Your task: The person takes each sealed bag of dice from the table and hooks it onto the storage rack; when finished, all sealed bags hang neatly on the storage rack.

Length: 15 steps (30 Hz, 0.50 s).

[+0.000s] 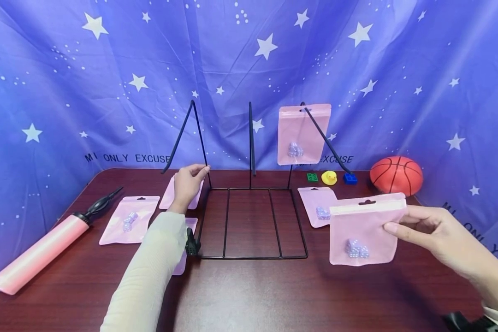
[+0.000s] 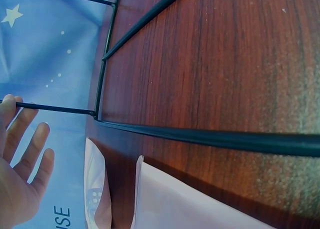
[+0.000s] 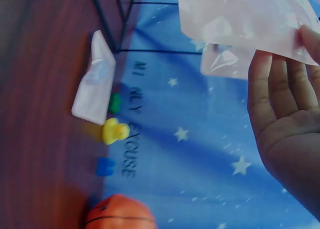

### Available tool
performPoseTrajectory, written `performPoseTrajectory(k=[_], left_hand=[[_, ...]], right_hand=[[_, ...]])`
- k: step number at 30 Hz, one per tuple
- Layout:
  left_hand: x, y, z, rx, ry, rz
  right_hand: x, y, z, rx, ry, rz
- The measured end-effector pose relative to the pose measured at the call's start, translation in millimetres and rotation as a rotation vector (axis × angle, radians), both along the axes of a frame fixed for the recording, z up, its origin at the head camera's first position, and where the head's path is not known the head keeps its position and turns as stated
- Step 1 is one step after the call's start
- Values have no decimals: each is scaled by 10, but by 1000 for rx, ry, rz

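Pink zip pouch with small dice inside, held up just above the table, to the right of the black wire rack and in front of another pouch lying flat. Pinched at its right edge by the right hand, thumb in front and fingers behind; seen from the right wrist as a glossy pink sheet against the fingertips. Left hand resting at the rack's rear left corner, fingertips curled round the slanted black rod; from the left wrist, one finger laid against a thin rod, the rest spread loose. One more pouch hanging on the rack's right peg. Three others around the left forearm: one lying flat by the pink air pump, one under the hand, one partly hidden by the sleeve. Further right along the backdrop, a green brick, yellow duck, blue brick and a small basketball.
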<state>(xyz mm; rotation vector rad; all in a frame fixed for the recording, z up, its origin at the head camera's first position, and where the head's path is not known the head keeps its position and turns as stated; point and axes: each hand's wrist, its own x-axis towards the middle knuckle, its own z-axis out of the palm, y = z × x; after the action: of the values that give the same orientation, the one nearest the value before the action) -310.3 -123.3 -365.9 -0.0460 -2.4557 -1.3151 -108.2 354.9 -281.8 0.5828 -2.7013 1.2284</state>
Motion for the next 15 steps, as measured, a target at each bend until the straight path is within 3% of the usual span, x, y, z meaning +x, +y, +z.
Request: performPoseTrajectory(k=[7,15], left_hand=[[-10,2,-12,-10,-8,9],[0,12,-3,-6,-1,17]], right_hand=[[-19,-184,229,-24,81,56],[-23,-352,419,-39,105,-4]])
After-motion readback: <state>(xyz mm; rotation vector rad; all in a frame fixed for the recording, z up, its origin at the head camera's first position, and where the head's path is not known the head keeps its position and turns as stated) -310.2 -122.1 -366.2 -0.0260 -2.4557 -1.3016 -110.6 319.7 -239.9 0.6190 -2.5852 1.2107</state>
